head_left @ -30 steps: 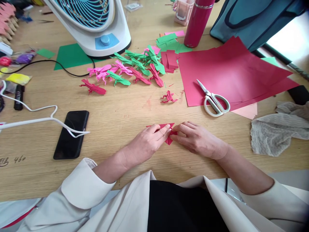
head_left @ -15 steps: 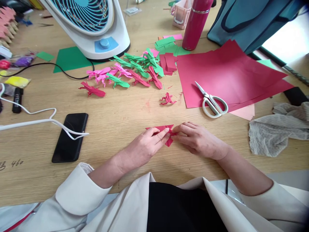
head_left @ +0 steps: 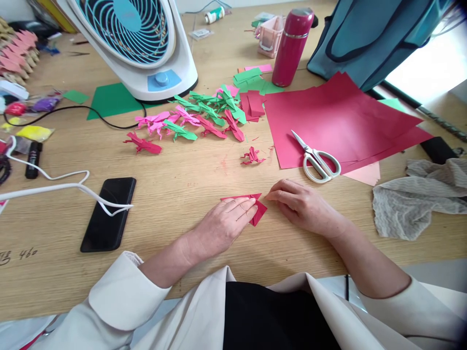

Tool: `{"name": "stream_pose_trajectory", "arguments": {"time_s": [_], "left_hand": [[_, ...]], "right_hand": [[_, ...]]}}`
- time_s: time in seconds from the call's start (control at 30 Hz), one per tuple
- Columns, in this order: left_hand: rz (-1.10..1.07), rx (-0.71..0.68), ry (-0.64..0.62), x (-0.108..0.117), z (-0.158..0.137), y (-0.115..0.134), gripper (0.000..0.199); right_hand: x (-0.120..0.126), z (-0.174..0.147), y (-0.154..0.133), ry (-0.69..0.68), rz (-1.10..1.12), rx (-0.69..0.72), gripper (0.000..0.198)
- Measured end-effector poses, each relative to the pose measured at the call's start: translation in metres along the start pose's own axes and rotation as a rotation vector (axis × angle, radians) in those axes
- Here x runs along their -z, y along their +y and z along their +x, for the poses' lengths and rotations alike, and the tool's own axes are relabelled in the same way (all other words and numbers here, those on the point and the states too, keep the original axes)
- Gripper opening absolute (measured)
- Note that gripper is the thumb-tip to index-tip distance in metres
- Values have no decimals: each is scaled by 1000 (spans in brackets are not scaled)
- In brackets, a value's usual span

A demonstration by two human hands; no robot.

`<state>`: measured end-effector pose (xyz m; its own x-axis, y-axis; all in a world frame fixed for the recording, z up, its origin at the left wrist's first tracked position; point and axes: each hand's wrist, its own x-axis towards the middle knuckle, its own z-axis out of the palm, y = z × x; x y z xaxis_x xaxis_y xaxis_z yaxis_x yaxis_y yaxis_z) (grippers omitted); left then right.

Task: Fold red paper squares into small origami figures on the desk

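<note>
My left hand (head_left: 229,218) lies with its fingers flat over a folded red paper (head_left: 260,214), pressing it on the table and hiding its middle. The paper's pointed corners show above and to the right of the fingers. Just right of the paper rests my right hand (head_left: 302,204), fingers curled and pressed together, apart from the paper, with nothing visible in them. Beyond the hands sits a small red folded paper figure (head_left: 253,155). White-handled scissors (head_left: 321,165) lie partly on large red paper sheets (head_left: 328,116), beyond my right hand.
Several green, pink and red folded paper figures (head_left: 207,109) lie before a white fan (head_left: 171,63). A red bottle (head_left: 290,53) stands by a blue bag (head_left: 365,39). On the left are a phone (head_left: 109,214) and white cable (head_left: 54,187); on the right, a grey cloth (head_left: 397,209).
My right hand has let go of the folded paper and drawn slightly to the right. My left hand has flattened over the paper. The view has tilted up a little.
</note>
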<state>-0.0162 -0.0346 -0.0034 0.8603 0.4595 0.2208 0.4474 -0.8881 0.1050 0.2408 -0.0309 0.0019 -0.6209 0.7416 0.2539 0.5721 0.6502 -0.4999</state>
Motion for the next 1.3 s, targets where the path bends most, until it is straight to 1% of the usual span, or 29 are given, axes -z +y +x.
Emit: {"name": "stream_pose_trajectory", "arguments": {"time_s": [0.2, 0.47, 0.7, 0.8, 1.0, 1.13, 1.3], "left_hand": [[2, 12, 7, 0, 2, 0, 38], [-23, 26, 38, -2, 3, -1, 31], [-51, 61, 29, -4, 2, 0, 30], [-52, 67, 25, -3, 2, 0, 31], [-26, 56, 0, 0, 4, 1, 33], [-37, 56, -26, 2, 5, 1, 35], [-33, 55, -39, 4, 5, 2, 37]], "right_hand": [[-7, 5, -1, -41, -44, 25, 27], [-12, 5, 0, -82, -175, 63, 38], [-13, 8, -4, -116, -243, 34, 30], [-12, 9, -5, -125, -274, 18, 30], [-10, 7, -3, -115, -248, 75, 33], [-7, 5, 0, -114, -221, 115, 41], [-1, 3, 1, -150, -199, 145, 48]]}}
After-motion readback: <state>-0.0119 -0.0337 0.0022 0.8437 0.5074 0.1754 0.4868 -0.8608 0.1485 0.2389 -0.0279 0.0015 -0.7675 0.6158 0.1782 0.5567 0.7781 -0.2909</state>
